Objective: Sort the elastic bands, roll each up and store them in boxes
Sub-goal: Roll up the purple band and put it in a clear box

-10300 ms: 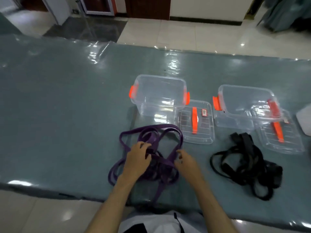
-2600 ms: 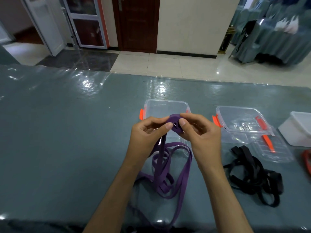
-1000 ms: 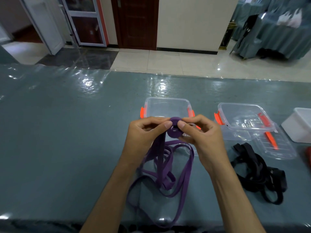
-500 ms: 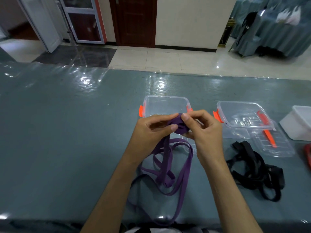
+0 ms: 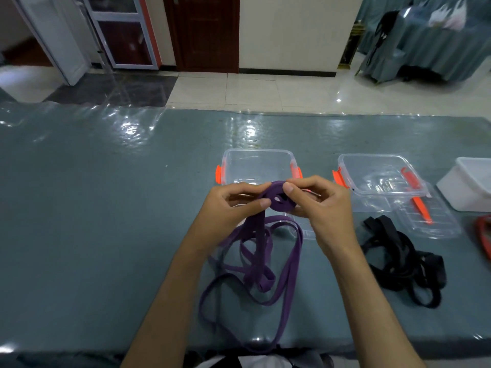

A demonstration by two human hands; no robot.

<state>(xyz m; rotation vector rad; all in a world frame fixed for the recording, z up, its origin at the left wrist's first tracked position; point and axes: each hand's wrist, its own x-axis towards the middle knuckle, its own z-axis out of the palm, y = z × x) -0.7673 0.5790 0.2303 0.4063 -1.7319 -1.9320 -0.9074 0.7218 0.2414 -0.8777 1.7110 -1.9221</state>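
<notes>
Both the left hand [image 5: 228,208] and right hand [image 5: 322,208] have fingers pinched on a rolled coil of the purple elastic band [image 5: 279,199], held above the tabletop [image 5: 106,208] before a clear box [image 5: 257,166], its loose length trailing below.

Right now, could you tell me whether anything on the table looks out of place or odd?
Nothing looks damaged or spilled. The tangled black elastic bands lie unrolled beside the clear plastic box with orange latches, and a red band is cut off at the table's right edge, so I cannot judge it.
</notes>
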